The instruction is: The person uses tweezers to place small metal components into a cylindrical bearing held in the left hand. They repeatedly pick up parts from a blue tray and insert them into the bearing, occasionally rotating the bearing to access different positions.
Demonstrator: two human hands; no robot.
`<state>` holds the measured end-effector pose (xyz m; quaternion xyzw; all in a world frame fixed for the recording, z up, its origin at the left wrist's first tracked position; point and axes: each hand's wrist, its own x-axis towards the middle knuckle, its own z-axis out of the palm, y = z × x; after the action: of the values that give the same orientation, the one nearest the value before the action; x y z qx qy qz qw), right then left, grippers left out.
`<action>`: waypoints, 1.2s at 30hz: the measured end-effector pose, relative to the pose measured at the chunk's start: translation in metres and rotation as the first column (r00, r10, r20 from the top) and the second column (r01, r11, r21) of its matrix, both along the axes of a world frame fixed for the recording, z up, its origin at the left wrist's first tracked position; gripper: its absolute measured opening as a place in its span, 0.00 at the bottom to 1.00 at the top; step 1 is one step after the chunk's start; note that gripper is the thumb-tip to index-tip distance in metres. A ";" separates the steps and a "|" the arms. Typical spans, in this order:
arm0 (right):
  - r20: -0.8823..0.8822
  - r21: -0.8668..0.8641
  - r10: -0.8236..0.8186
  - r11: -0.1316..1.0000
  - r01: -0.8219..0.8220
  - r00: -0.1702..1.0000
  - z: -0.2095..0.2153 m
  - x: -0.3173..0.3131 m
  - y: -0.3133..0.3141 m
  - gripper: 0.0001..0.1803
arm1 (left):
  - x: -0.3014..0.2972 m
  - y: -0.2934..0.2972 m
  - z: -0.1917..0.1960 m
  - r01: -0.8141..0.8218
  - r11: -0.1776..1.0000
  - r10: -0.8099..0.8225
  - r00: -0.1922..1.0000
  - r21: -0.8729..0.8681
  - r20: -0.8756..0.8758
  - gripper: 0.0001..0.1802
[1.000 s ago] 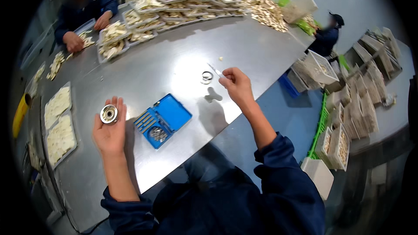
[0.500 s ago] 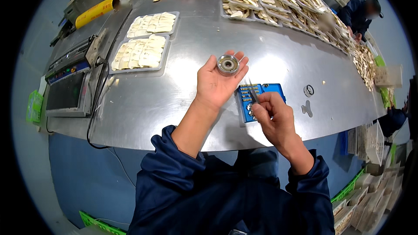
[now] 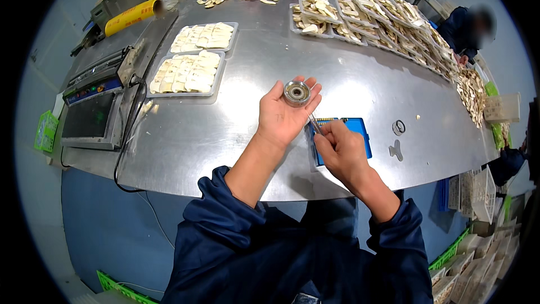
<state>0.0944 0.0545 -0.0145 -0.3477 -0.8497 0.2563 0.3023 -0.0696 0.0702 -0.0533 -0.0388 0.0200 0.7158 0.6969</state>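
My left hand (image 3: 275, 117) is palm up with its fingers stretched out, and a round metal ball bearing (image 3: 297, 94) lies across the fingers. Slim metal tweezers (image 3: 315, 124) are pinched in my right hand (image 3: 344, 155). Their tips point up toward the left fingers, just below the bearing; whether they hold a tiny part is too small to tell. Under the right hand an open blue case (image 3: 356, 126) lies on the table, with small gold-coloured pieces in rows along its far edge. Most of its inside is hidden by the hand.
A dark-and-silver ring (image 3: 399, 128) and a flat three-lobed metal piece (image 3: 396, 150) lie right of the case. Trays of pale slices (image 3: 187, 73) stand left, near a scale (image 3: 93, 118). Stacked trays (image 3: 388, 22) fill the far right. Two other people work beyond.
My right hand has moved the tweezers from over the blue case up and left, close to my left hand. The left hand still supports the bearing. The view has shifted slightly.
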 end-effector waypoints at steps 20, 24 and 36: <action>-0.011 0.162 -0.004 0.987 0.006 1.000 -0.012 -0.020 0.005 0.04 | 0.002 -0.001 0.002 -0.022 0.999 0.022 1.000 -0.034 -0.011 0.26; -0.030 0.148 -0.003 0.989 0.007 1.000 -0.014 -0.021 0.004 0.05 | 0.002 -0.002 0.002 -0.025 0.999 0.024 1.000 -0.032 -0.015 0.26; -0.029 0.125 -0.016 0.992 0.019 0.999 -0.013 -0.023 0.005 0.05 | 0.002 -0.001 0.003 -0.023 0.999 0.023 1.000 -0.039 -0.016 0.26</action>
<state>0.0717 0.0594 -0.0271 -0.3318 -0.8567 0.2049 0.3377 -0.0680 0.0689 -0.0508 -0.0471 0.0391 0.7235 0.6876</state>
